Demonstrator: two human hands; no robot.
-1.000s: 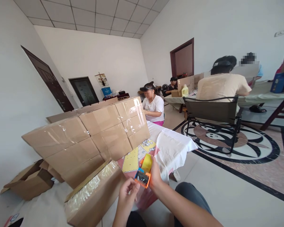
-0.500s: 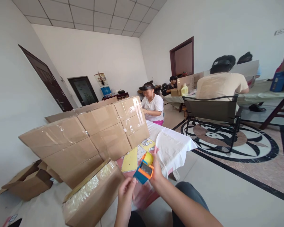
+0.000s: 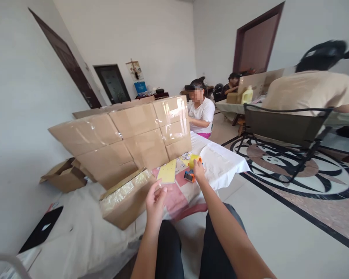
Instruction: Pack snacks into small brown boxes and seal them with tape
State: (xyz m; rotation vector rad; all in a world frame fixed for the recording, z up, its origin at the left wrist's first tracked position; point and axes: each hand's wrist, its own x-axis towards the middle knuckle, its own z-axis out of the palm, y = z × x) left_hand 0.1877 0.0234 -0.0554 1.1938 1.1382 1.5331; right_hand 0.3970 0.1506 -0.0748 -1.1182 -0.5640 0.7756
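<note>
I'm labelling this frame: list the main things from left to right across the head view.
open carton → taped box → left hand → tape dispenser, gripped by the right hand → folding chair

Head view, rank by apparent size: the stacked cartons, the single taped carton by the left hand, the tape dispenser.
Largest to smallest:
1. stacked cartons
2. single taped carton, nearer the camera yet plainly smaller
3. tape dispenser, gripped by the right hand
</note>
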